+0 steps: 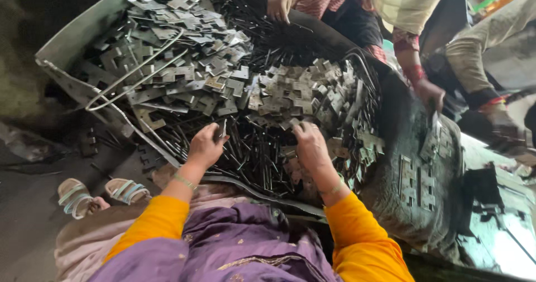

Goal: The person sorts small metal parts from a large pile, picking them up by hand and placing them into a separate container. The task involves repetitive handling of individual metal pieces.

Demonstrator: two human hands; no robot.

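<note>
Metal plates [279,95] and rods [254,159] fill our tray; left hand [204,147] pinches one piece, right hand [310,143] digs with fingers curled, its hold unclear. Sharp edges could cut us.

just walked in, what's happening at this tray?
A person in orange sleeves reaches both hands into a big metal tray heaped with flat notched metal plates and thin dark pins. The left hand holds a small metal piece pinched upright; the right hand rests palm-down on the plates, and whether it grips anything cannot be told. Other people's hands work the far side: one at the top edge, another at right, beside plates laid out on a dark sack.
</note>
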